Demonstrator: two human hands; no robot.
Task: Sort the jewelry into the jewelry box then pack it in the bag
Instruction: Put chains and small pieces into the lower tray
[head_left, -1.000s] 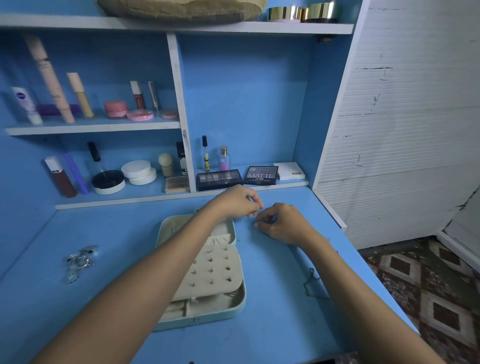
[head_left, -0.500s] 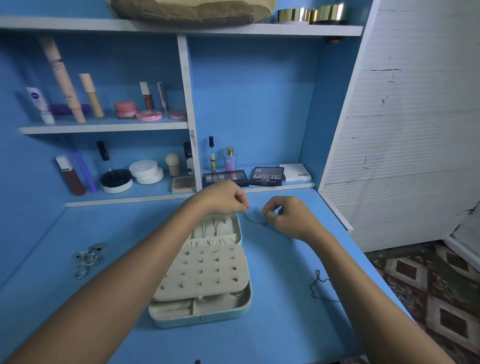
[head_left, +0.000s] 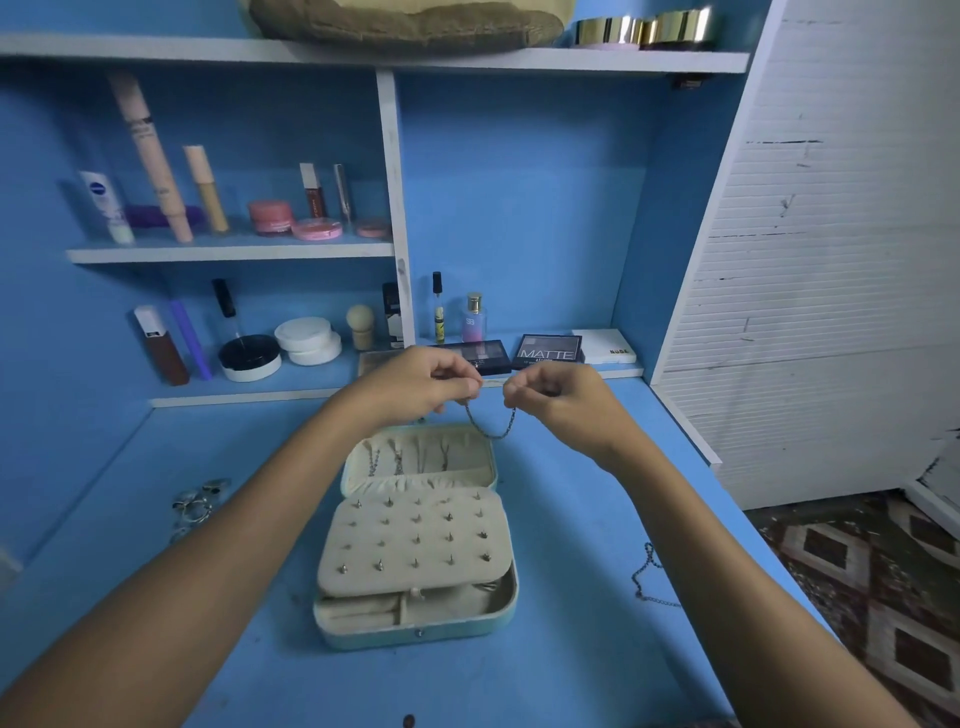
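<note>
Open jewelry box (head_left: 415, 540) on the blue table (head_left: 571, 649), earring panel filled and chains hung in the lid. Above its lid, left hand (head_left: 415, 384) and right hand (head_left: 561, 400) each pinch one end of a sagging chain (head_left: 491, 428) (unplaced). Left of the box, rings (head_left: 197, 501); right, another chain (head_left: 647, 577). Bagging remains.

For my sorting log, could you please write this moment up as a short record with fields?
left hand: left hand pinches one end of the thin dark chain necklace
right hand: right hand pinches the other end
chain: sags in a loop between the hands, above the lid
box: pale green open jewelry box, cream lining, on the blue desk
lid: a few chains already hang inside
panel: cream stud panel carries small earrings
unsorted: silver rings left of box; second dark chain to its right
</note>
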